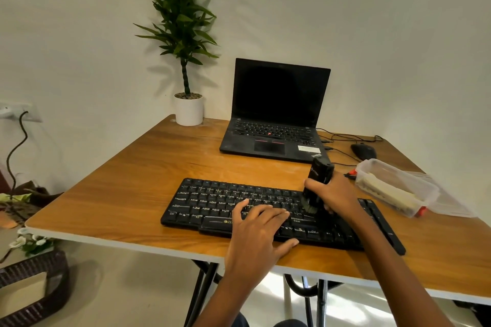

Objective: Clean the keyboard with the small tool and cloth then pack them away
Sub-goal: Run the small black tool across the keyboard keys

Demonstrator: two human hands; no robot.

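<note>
A black keyboard (212,202) lies near the front edge of the wooden table (148,167). My right hand (333,194) grips a small black cylindrical tool (320,172) held upright, its brush end down on the keys at the keyboard's right part. My left hand (256,231) rests flat on the keyboard's middle, fingers spread over the keys. A clear plastic container (393,186) at the right holds a pale, cloth-like thing, hard to make out through the plastic.
An open black laptop (276,111) stands at the back with a mouse (363,151) and cables to its right. A potted plant (188,109) stands at the back left. A clear lid (449,204) lies beside the container. A wicker basket (34,287) sits on the floor at left.
</note>
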